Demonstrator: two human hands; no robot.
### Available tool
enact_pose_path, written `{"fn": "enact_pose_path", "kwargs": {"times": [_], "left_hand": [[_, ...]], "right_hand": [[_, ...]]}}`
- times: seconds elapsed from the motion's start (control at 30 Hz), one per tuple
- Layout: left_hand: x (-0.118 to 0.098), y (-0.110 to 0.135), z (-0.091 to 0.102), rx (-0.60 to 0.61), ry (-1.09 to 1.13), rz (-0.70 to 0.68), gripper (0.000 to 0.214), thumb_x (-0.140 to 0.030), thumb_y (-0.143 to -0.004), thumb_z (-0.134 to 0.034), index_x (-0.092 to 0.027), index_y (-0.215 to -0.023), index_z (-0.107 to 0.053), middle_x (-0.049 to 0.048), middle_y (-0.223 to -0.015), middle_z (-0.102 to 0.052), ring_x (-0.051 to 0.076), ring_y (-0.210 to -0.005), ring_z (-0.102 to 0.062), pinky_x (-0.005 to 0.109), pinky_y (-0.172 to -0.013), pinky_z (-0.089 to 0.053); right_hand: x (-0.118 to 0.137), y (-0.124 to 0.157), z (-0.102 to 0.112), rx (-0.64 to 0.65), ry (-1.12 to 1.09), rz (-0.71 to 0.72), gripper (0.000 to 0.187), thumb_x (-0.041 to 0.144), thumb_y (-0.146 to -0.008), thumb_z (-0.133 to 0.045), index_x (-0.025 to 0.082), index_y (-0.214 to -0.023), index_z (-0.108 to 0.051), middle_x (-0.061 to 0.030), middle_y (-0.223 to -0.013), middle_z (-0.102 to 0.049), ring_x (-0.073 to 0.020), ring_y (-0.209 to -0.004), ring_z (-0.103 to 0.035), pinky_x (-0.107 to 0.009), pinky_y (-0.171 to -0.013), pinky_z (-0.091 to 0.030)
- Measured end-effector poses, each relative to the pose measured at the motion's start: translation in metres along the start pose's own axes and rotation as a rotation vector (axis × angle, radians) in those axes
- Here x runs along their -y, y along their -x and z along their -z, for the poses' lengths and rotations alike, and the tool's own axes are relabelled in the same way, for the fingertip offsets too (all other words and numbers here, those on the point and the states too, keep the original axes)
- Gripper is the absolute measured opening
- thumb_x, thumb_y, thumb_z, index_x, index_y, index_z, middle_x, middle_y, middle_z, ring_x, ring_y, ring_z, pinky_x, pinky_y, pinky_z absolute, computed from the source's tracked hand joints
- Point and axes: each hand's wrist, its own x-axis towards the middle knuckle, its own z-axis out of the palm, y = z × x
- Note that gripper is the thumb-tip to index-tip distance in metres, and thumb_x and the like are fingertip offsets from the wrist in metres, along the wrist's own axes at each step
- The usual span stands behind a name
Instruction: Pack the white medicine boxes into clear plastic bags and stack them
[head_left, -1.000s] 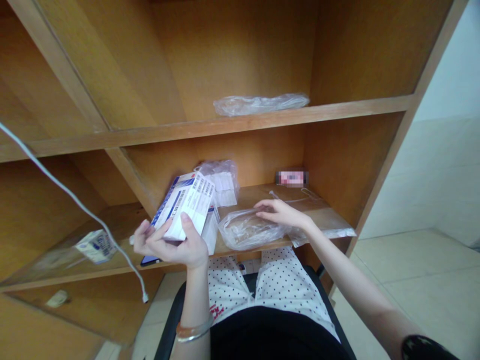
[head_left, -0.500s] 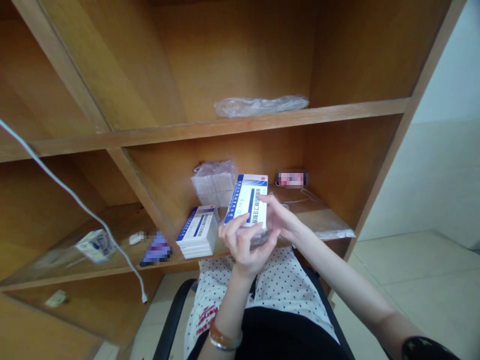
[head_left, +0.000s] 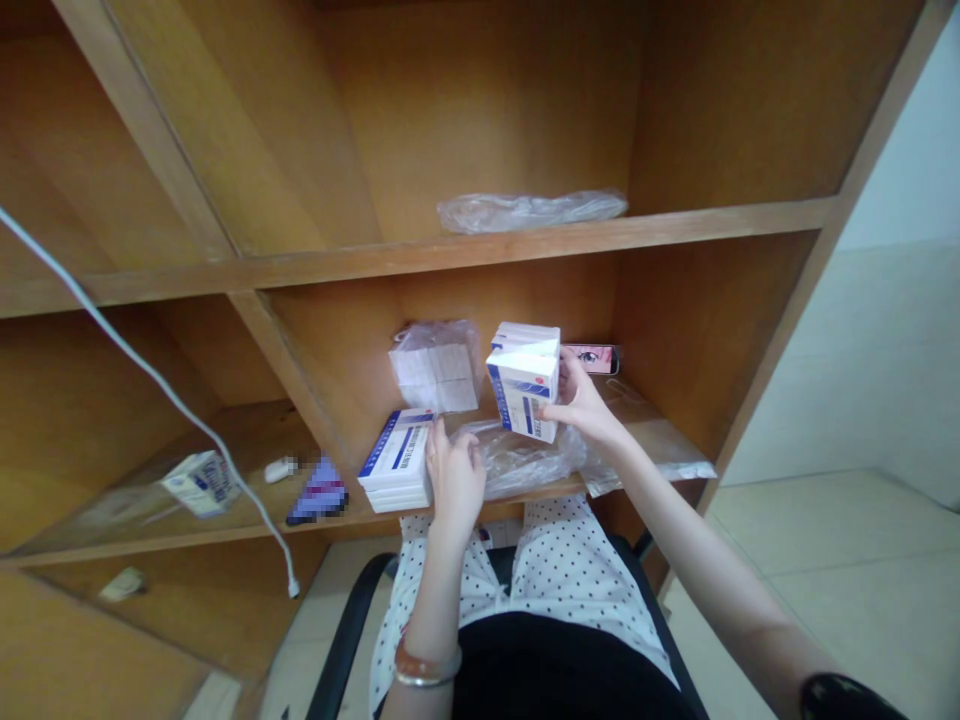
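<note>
My right hand (head_left: 589, 405) grips a stack of white-and-blue medicine boxes (head_left: 525, 385), held tilted above the shelf with several box ends showing on top. My left hand (head_left: 456, 475) is at the right side of a second stack of medicine boxes (head_left: 396, 462), fingers partly spread and close against its edge. Whether they press on it I cannot tell. That second stack lies flat at the shelf's front edge. Beneath the held boxes a crumpled clear plastic bag (head_left: 517, 465) lies on the shelf.
Behind stands a plastic-wrapped bundle of white boxes (head_left: 435, 375). A phone (head_left: 596, 359) rests at the back right. Another plastic bag (head_left: 532, 211) is on the upper shelf (head_left: 360, 264). Leftward are a small box (head_left: 201, 484) and a hanging white cable (head_left: 172, 400).
My left hand has left the held boxes and moved left to the other stack. My right hand has tipped its boxes up and shifted them back and right, uncovering the plastic bag.
</note>
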Motion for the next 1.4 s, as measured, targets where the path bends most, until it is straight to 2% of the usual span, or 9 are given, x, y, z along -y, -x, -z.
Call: {"fn": "enact_pose_path", "kwargs": {"times": [0.1, 0.17, 0.33, 0.57, 0.7, 0.9, 1.07, 1.23, 1.4], "left_hand": [[0.002, 0.003, -0.006, 0.189, -0.049, 0.053, 0.025, -0.013, -0.080, -0.051, -0.011, -0.101, -0.064, 0.0218, -0.137, -0.041, 0.038, -0.133, -0.034, 0.051, -0.106, -0.033], [0.003, 0.004, -0.006, 0.239, -0.043, 0.073, 0.035, -0.014, -0.081, -0.049, -0.010, -0.114, -0.059, 0.0223, -0.128, -0.049, 0.036, -0.125, -0.045, 0.049, -0.101, -0.039], [0.008, 0.003, -0.005, 0.155, 0.095, 0.098, 0.047, -0.015, -0.081, -0.048, -0.014, -0.128, -0.049, 0.0194, -0.119, -0.055, 0.031, -0.112, -0.055, 0.044, -0.095, -0.045], [0.017, -0.005, -0.006, 0.009, 0.222, 0.086, 0.058, -0.007, -0.068, -0.056, -0.011, -0.125, -0.046, 0.0185, -0.126, -0.050, 0.030, -0.123, -0.049, 0.044, -0.105, -0.038], [0.019, -0.006, -0.001, 0.004, 0.175, 0.066, 0.063, -0.004, -0.064, -0.058, -0.008, -0.126, -0.045, 0.0202, -0.128, -0.050, 0.031, -0.125, -0.046, 0.045, -0.110, -0.034], [0.024, -0.002, 0.003, 0.027, 0.201, 0.026, 0.072, -0.002, -0.060, -0.056, -0.011, -0.130, -0.043, 0.0177, -0.133, -0.048, 0.031, -0.128, -0.044, 0.045, -0.110, -0.034], [0.021, -0.004, 0.002, 0.064, 0.295, 0.101, 0.069, -0.001, -0.059, -0.053, -0.011, -0.128, -0.049, 0.0175, -0.130, -0.054, 0.033, -0.125, -0.048, 0.048, -0.108, -0.035], [0.008, -0.008, -0.001, 0.073, 0.670, 0.216, 0.052, -0.011, -0.071, -0.046, -0.015, -0.122, -0.058, 0.0093, -0.127, -0.060, 0.026, -0.123, -0.051, 0.042, -0.109, -0.036], [-0.009, -0.008, -0.014, 0.024, 1.144, 0.423, 0.047, -0.029, -0.086, -0.036, -0.013, -0.125, -0.055, 0.0076, -0.128, -0.060, 0.023, -0.119, -0.055, 0.037, -0.100, -0.045]], "right_hand": [[0.004, 0.003, 0.002, 0.221, 0.081, -0.011, 0.085, 0.043, -0.059, -0.078, 0.022, -0.132, -0.040, -0.0111, -0.137, -0.046, -0.0292, -0.127, -0.044, -0.042, -0.107, -0.032], [0.005, 0.003, 0.001, 0.345, 0.125, -0.025, 0.082, 0.039, -0.059, -0.077, 0.021, -0.132, -0.043, -0.0108, -0.136, -0.048, -0.0291, -0.124, -0.046, -0.043, -0.106, -0.033], [0.005, -0.004, -0.004, 0.493, 0.235, -0.038, 0.076, 0.023, -0.056, -0.073, 0.020, -0.129, -0.049, -0.0088, -0.132, -0.053, -0.0271, -0.118, -0.051, -0.043, -0.104, -0.036], [0.017, -0.022, -0.006, 0.658, 0.519, -0.118, 0.070, 0.023, -0.055, -0.072, 0.021, -0.124, -0.057, -0.0058, -0.124, -0.061, -0.0270, -0.105, -0.059, -0.038, -0.092, -0.045], [0.012, -0.022, -0.013, 0.679, 0.682, -0.161, 0.072, 0.025, -0.053, -0.074, 0.023, -0.124, -0.059, -0.0055, -0.118, -0.065, -0.0282, -0.100, -0.062, -0.037, -0.086, -0.047], [-0.005, -0.023, -0.019, 0.644, 0.694, -0.162, 0.074, 0.029, -0.055, -0.074, 0.020, -0.126, -0.057, -0.0079, -0.122, -0.063, -0.0285, -0.104, -0.061, -0.037, -0.090, -0.046], [-0.010, -0.024, -0.020, 0.668, 0.642, -0.161, 0.078, 0.028, -0.055, -0.075, 0.023, -0.130, -0.053, -0.0068, -0.124, -0.062, -0.0277, -0.105, -0.060, -0.037, -0.090, -0.047], [-0.016, -0.021, -0.014, 0.715, 0.566, -0.140, 0.082, 0.035, -0.062, -0.074, 0.022, -0.137, -0.045, -0.0078, -0.133, -0.055, -0.0257, -0.114, -0.056, -0.036, -0.097, -0.043], [-0.019, -0.013, -0.012, 0.632, 0.646, -0.171, 0.076, 0.053, -0.067, -0.073, 0.024, -0.134, -0.050, -0.0072, -0.131, -0.058, -0.0279, -0.119, -0.053, -0.041, -0.102, -0.039]]}}
